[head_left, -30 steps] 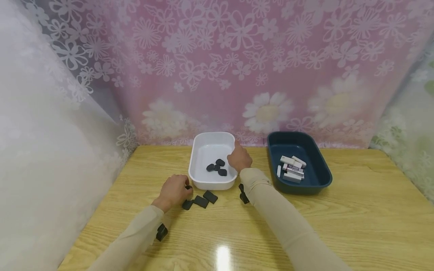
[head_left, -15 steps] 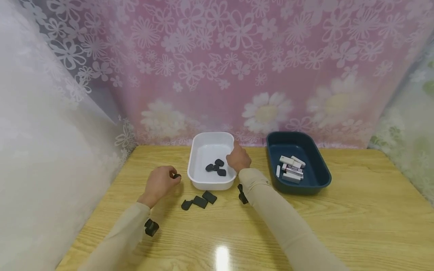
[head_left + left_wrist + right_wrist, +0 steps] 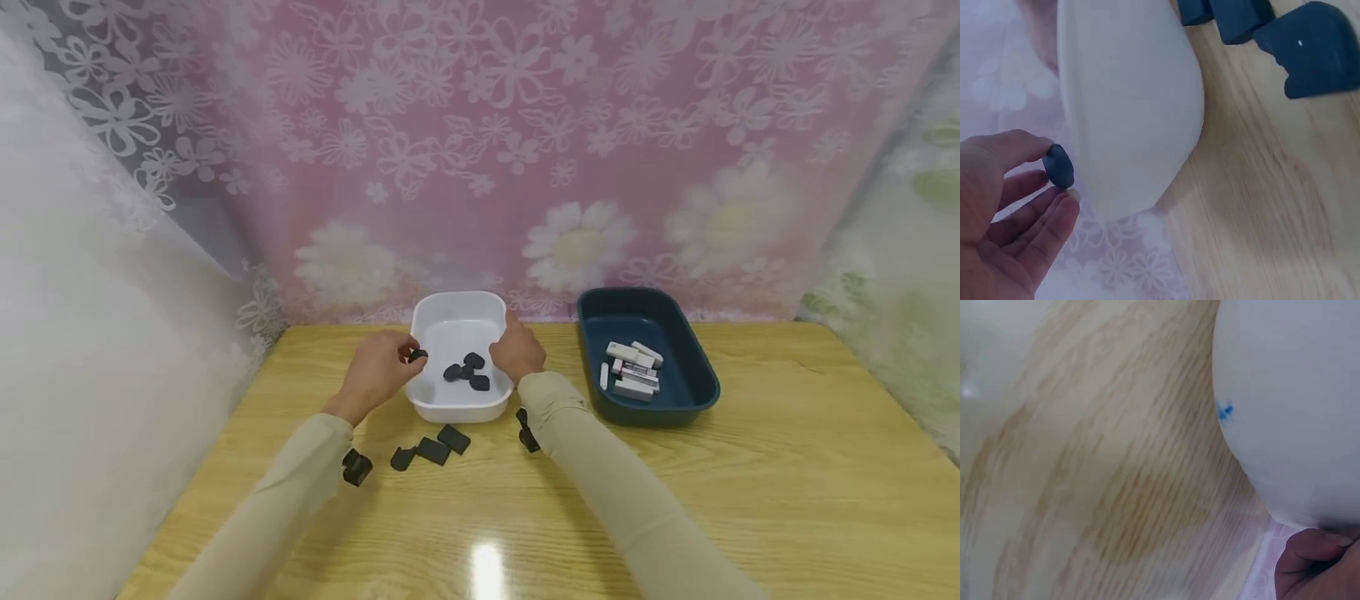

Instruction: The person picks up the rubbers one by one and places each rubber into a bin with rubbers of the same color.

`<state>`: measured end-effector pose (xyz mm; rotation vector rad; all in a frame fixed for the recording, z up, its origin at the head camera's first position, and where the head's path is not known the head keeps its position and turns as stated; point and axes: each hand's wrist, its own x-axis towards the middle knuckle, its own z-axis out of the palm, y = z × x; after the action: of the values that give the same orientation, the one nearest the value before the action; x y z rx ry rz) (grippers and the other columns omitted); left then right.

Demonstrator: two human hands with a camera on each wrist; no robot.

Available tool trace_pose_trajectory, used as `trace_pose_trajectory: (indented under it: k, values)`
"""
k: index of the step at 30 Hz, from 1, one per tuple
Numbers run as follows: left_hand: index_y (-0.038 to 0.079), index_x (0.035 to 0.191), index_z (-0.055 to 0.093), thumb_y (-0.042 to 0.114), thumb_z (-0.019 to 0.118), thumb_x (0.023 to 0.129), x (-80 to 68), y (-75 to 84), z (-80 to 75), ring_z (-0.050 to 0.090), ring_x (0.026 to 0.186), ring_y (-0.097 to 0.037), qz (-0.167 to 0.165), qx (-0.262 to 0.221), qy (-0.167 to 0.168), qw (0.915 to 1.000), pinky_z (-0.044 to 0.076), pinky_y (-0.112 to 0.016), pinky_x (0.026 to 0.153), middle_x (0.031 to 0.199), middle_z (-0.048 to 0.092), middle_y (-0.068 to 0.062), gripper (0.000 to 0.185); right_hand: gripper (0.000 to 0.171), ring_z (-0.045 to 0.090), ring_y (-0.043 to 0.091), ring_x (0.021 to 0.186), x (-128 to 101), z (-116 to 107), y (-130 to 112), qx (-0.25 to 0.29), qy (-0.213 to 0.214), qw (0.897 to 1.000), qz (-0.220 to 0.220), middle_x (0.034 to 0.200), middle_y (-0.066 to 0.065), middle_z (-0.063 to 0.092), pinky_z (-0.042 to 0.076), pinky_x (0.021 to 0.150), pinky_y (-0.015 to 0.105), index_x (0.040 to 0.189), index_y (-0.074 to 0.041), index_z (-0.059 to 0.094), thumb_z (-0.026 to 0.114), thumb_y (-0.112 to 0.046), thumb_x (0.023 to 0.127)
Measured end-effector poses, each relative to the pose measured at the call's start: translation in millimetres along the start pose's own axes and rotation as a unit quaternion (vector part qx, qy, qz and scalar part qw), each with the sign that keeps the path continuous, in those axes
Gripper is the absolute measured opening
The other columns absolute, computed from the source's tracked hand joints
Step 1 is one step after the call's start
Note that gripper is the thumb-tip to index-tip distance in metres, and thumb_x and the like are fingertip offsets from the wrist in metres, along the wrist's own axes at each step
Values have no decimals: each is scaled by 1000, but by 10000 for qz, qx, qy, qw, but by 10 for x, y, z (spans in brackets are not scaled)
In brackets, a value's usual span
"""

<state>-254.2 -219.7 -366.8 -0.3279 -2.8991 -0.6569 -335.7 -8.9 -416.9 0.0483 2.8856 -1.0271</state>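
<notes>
Your head view looks down across the table (image 3: 675,500); both wrist views sit close beside the white tray (image 3: 457,408) (image 3: 1129,112) (image 3: 1291,406).

**Counts by kind**

Two trays at frame centre: one white tray (image 3: 457,408), one dark blue tray (image 3: 697,392). Black pieces: three inside the white tray (image 3: 466,372), one pinched black piece (image 3: 417,356) at its left rim, three loose black pieces (image 3: 431,451) on the table below it, so seven in all. White erasers in the blue tray (image 3: 632,370): about five, overlapping, exact count unclear. Two hands: left hand (image 3: 377,372), right hand (image 3: 517,354). One wooden table (image 3: 750,483).
</notes>
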Motion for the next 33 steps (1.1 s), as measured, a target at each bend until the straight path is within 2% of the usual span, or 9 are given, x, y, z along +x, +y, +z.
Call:
trace_pose_trajectory:
  k: [3, 8, 15, 19, 24, 26, 28, 33]
  values:
    - [9, 94, 70, 24, 70, 86, 31, 34, 91, 58, 72, -17, 266, 392, -159, 9988, 48, -33, 65, 84, 65, -4, 17, 68, 64, 33, 93, -27, 16, -44, -5, -19, 10000, 4, 118, 17, 62, 51, 75, 47, 148, -16, 32, 60, -14, 87]
    - [9, 95, 71, 25, 71, 85, 60, 121, 183, 57, 70, -17, 434, 838, -443, 9946, 48, -34, 63, 82, 65, -4, 19, 66, 64, 32, 91, -53, 17, -87, 11, 0, 10000, -21, 116, 17, 63, 51, 74, 47, 147, -16, 33, 60, -14, 86]
    - [10, 92, 70, 22, 72, 85, 128, 169, 299, 55, 72, -16, 534, 1047, -1027, 9877, 47, -34, 65, 77, 60, 1, 14, 64, 62, 32, 93, -39, 17, -82, 33, 49, 10000, -64, 115, 16, 63, 50, 76, 47, 145, -16, 36, 59, -13, 86]
    - [12, 85, 67, 20, 73, 83, 163, 184, 365, 55, 71, -15, 739, 1112, -1183, 9840, 47, -34, 65, 77, 61, 2, 11, 64, 62, 32, 92, -30, 20, -77, 18, 52, 10000, -31, 114, 16, 63, 50, 76, 47, 146, -16, 35, 60, -14, 86]
    - [13, 81, 65, 23, 75, 82, 213, 220, 410, 52, 66, -14, 756, 1082, -1362, 9818, 45, -33, 62, 74, 59, 4, 14, 63, 62, 31, 94, -10, 26, -50, -38, 66, 10000, -5, 115, 15, 62, 49, 78, 48, 145, -16, 35, 60, -16, 87]
    - [13, 83, 66, 26, 74, 83, 215, 215, 427, 53, 67, -14, 770, 1088, -1280, 9828, 45, -33, 62, 77, 60, 3, 16, 64, 62, 32, 94, -9, 24, -44, -38, 45, 10000, -3, 116, 16, 62, 49, 78, 48, 146, -16, 35, 60, -16, 87]
    - [13, 86, 68, 28, 72, 86, 202, 197, 439, 54, 69, -15, 887, 1152, -963, 9847, 47, -34, 62, 80, 61, 2, 16, 65, 62, 32, 94, -9, 20, -38, -55, 26, 10000, 5, 115, 16, 62, 49, 78, 48, 146, -16, 34, 60, -16, 87]
    - [12, 89, 69, 24, 66, 90, 108, 128, 409, 58, 74, -20, 1143, 1035, 304, 9876, 49, -37, 61, 85, 61, -3, 12, 68, 63, 32, 91, -7, 15, -17, -73, 36, 9999, 82, 114, 17, 63, 50, 76, 47, 148, -17, 32, 60, -16, 86]
